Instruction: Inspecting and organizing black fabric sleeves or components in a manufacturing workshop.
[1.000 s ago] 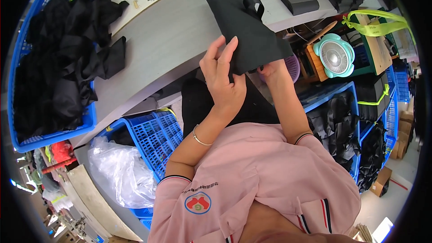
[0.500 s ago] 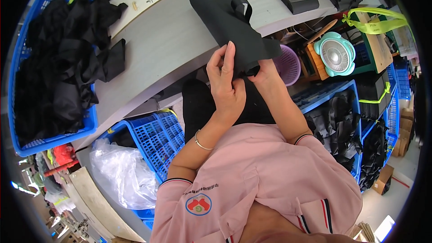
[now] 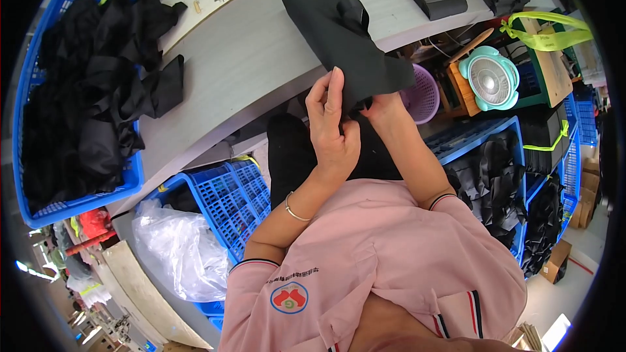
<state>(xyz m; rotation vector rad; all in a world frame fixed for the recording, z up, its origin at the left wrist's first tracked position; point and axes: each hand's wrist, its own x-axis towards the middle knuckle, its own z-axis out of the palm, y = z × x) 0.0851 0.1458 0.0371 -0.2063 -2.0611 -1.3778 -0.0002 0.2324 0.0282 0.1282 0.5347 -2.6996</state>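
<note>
The black fabric piece is pinched at its lower edge by the left hand and apparently by the half-hidden right hand, its far end draped on the grey surface at 12 o'clock. If either pinch is loosened, the piece could be dragged off the surface edge and dropped toward the purple basket at 2 o'clock.

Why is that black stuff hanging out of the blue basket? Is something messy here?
A bit messy, yes. The heap of black fabric pieces overfills the blue basket and spills onto the grey table. Otherwise nothing looks broken or spilled: the left hand and right hand hold one black fabric piece at the table's edge.
</note>
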